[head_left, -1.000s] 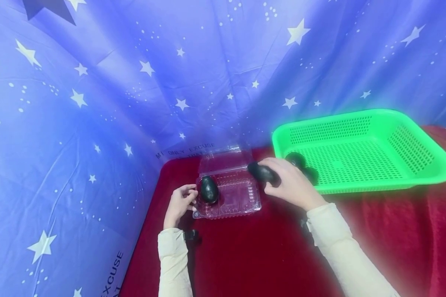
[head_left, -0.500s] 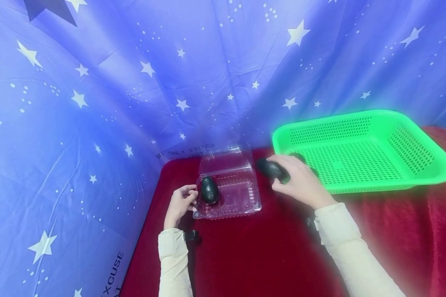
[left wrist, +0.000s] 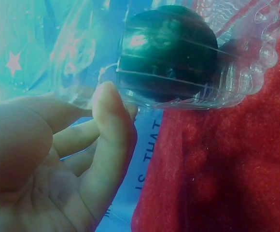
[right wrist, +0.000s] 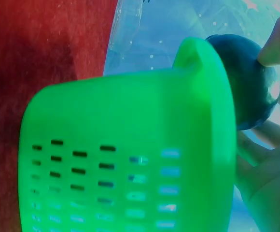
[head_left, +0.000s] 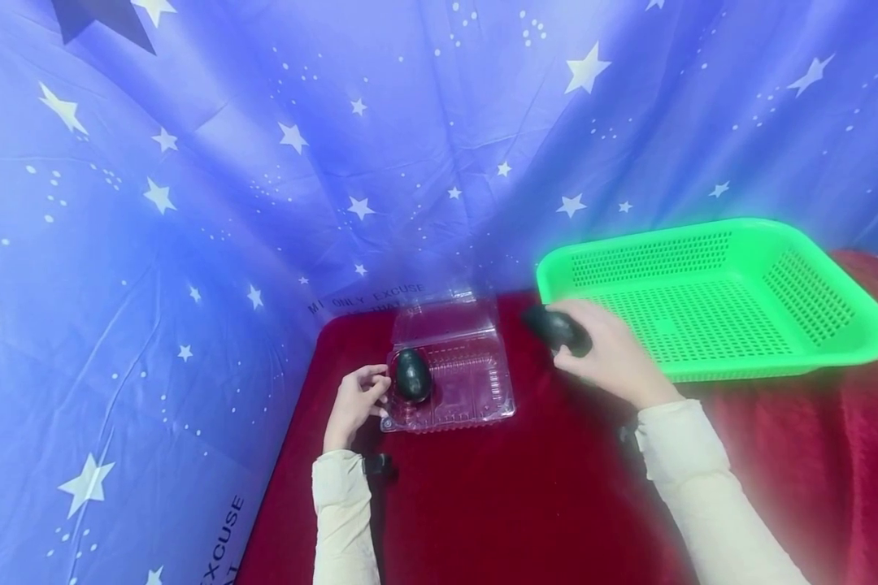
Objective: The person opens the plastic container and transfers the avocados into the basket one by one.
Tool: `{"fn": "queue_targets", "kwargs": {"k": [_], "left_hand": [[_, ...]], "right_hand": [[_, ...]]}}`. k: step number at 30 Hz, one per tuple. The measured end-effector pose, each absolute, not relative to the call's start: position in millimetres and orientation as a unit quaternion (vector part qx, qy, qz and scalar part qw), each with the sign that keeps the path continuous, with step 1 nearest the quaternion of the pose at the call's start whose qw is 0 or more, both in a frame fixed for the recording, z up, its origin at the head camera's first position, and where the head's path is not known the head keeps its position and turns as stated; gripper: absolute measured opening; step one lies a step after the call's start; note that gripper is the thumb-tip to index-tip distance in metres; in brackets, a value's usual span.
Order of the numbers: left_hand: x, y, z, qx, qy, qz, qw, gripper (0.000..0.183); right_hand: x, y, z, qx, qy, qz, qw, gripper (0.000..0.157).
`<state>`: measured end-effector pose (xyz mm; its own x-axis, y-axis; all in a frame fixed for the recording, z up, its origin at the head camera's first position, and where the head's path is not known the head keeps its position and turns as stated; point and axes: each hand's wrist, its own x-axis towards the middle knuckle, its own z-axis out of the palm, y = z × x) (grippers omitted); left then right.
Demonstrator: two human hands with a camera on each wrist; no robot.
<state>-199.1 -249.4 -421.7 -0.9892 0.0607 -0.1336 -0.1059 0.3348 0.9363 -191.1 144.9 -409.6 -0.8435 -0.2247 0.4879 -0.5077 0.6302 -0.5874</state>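
My left hand [head_left: 354, 406] pinches the left edge of a clear plastic clamshell container [head_left: 468, 398], whose lid [head_left: 446, 317] stands raised at the back. One dark, glossy egg-shaped fruit [head_left: 413, 375] lies in the container's left side; in the left wrist view this fruit [left wrist: 169, 53] shows through the clear wall beside my thumb [left wrist: 112, 108]. With thumb and fingers, my right hand [head_left: 610, 357] holds a second dark egg-shaped fruit [head_left: 556, 328] by the basket's left end. In the right wrist view that fruit [right wrist: 248, 79] is just past the green rim.
A green perforated basket [head_left: 775, 366] stands to the right on the red cloth [head_left: 497, 504]. Blue star-printed fabric [head_left: 439, 122] rises behind and along the left side.
My right hand has moved right, away from the container toward the basket, with the fruit in its grip. It now covers the dark fruits seen earlier in the basket. My left hand stays put.
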Motion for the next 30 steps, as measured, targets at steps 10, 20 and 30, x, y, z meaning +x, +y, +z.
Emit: {"fn": "queue_targets", "kwargs": {"k": [10,20,30], "left_hand": [[-204,-253,-433,-0.018,0.816,0.574,0.064,0.037],[-207,-254,-437,-0.022,0.814,0.576,0.07,0.038],[-212,-257,-453,-0.026,0.82,0.57,0.044,0.034]], "right_hand": [[-192,165,-413,0.185,-0.885,0.385,0.186,0.068],[-189,181,-415,0.154,-0.891,0.396,0.16,0.067],[-186,194,-415,0.126,-0.904,0.377,0.158,0.066]]}}
